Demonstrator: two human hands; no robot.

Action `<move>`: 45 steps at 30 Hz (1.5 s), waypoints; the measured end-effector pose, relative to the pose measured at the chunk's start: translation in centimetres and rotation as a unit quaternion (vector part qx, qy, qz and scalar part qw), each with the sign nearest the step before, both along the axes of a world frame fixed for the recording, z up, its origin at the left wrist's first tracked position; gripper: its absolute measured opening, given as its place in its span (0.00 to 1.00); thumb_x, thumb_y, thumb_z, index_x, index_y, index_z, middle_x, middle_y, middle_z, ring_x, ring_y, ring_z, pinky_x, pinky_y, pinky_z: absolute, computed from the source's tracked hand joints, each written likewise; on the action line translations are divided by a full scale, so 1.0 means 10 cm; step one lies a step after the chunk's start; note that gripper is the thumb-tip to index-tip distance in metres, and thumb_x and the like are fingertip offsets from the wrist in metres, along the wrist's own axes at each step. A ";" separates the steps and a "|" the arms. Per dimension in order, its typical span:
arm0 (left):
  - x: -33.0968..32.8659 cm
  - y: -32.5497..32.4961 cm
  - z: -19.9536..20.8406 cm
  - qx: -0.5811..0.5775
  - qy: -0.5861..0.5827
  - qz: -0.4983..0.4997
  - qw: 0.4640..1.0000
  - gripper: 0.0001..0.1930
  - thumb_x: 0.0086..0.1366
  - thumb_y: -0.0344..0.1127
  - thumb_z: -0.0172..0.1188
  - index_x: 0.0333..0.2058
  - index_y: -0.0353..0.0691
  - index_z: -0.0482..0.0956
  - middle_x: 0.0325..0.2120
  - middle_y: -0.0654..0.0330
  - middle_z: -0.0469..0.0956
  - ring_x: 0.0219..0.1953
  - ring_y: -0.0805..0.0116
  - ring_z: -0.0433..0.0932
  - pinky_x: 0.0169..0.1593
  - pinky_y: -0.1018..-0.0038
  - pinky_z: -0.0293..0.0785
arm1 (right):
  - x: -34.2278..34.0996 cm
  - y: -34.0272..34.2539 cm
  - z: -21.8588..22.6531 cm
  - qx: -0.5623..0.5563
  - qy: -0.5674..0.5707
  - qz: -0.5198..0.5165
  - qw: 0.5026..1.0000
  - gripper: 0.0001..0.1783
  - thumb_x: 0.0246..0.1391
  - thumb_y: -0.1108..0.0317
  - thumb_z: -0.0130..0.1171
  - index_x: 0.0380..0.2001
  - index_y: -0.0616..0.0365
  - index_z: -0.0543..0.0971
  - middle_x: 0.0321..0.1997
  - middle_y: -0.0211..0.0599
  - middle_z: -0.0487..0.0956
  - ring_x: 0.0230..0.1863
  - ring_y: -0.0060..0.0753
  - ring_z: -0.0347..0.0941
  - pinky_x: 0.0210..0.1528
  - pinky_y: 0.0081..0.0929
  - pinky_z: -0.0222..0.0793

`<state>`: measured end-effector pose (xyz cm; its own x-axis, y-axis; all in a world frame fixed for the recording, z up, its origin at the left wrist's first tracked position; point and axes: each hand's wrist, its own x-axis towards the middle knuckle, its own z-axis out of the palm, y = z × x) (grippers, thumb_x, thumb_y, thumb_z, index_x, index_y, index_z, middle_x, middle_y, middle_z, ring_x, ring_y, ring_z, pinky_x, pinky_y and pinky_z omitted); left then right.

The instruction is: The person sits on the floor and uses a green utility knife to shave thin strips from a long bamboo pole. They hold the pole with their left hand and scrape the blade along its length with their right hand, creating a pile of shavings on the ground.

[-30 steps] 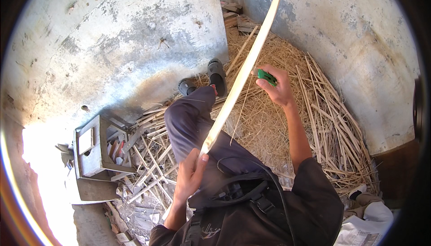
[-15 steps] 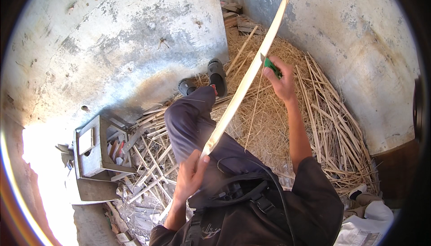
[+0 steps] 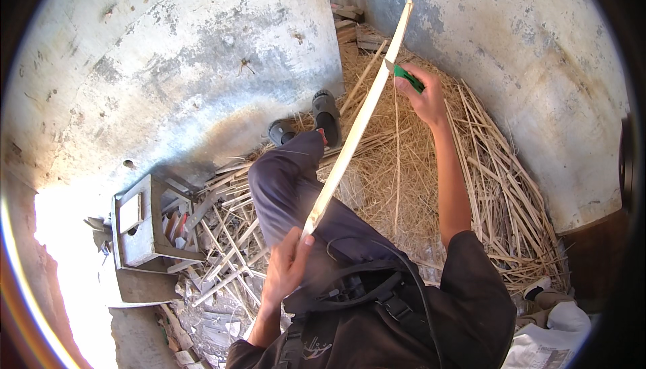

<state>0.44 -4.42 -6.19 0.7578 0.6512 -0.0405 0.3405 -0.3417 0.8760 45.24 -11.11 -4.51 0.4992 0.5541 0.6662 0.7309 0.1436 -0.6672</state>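
Observation:
A long, pale strip of split wood or bamboo slants across my lap, rising away to the upper right. My left hand is closed around its near end. In my right hand is a green-handled knife, gripped with the thumb along the handle. Its blade meets the right edge of the strip in the far part. From beside the blade a thin sliver hangs down toward my leg.
Straw-like shavings cover the floor, with a heap of thin sticks along the right wall. A wooden stool lies at left among more sticks. A white sack sits lower right. Worn walls stand close ahead and to the right.
My right hand and the knife have moved farther along the strip, away from me. The strip's far end has swung left. The hanging sliver now drops straighter and farther to the right.

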 end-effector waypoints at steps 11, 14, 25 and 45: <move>-0.03 -0.01 -0.01 -0.015 0.017 -0.003 1.000 0.18 0.81 0.41 0.55 0.32 0.34 0.70 0.18 0.57 0.58 0.23 0.76 0.56 0.27 0.66 0.57 | 0.49 0.12 -0.06 0.014 0.033 -0.033 0.999 0.28 0.64 0.42 0.68 0.49 0.56 0.89 0.25 0.25 0.80 0.23 0.19 0.65 0.27 0.26 0.56; -0.06 0.01 -0.05 -0.011 0.022 -0.012 1.000 0.18 0.81 0.41 0.55 0.32 0.33 0.69 0.18 0.55 0.58 0.23 0.75 0.56 0.27 0.65 0.57 | 0.80 0.19 -0.20 0.041 0.030 -0.058 0.997 0.27 0.65 0.43 0.67 0.49 0.56 0.89 0.25 0.24 0.79 0.23 0.17 0.63 0.27 0.26 0.56; -0.08 0.06 -0.09 -0.002 0.050 -0.014 0.999 0.20 0.82 0.44 0.53 0.29 0.37 0.69 0.16 0.64 0.67 0.21 0.76 0.65 0.27 0.71 0.62 | 1.09 0.19 -0.11 -0.053 0.042 -0.139 0.988 0.39 0.58 0.30 0.67 0.54 0.53 0.88 0.35 0.36 0.87 0.32 0.32 0.78 0.40 0.39 0.72; -0.12 0.31 -0.12 0.083 0.015 0.102 0.991 0.10 0.75 0.37 0.62 0.40 0.34 0.81 0.21 0.47 0.77 0.21 0.61 0.76 0.30 0.64 0.72 | 1.49 -0.29 -0.37 -0.211 0.062 -0.463 0.859 0.32 0.65 0.41 0.63 0.62 0.51 0.82 0.59 0.46 0.85 0.60 0.50 0.82 0.62 0.50 0.75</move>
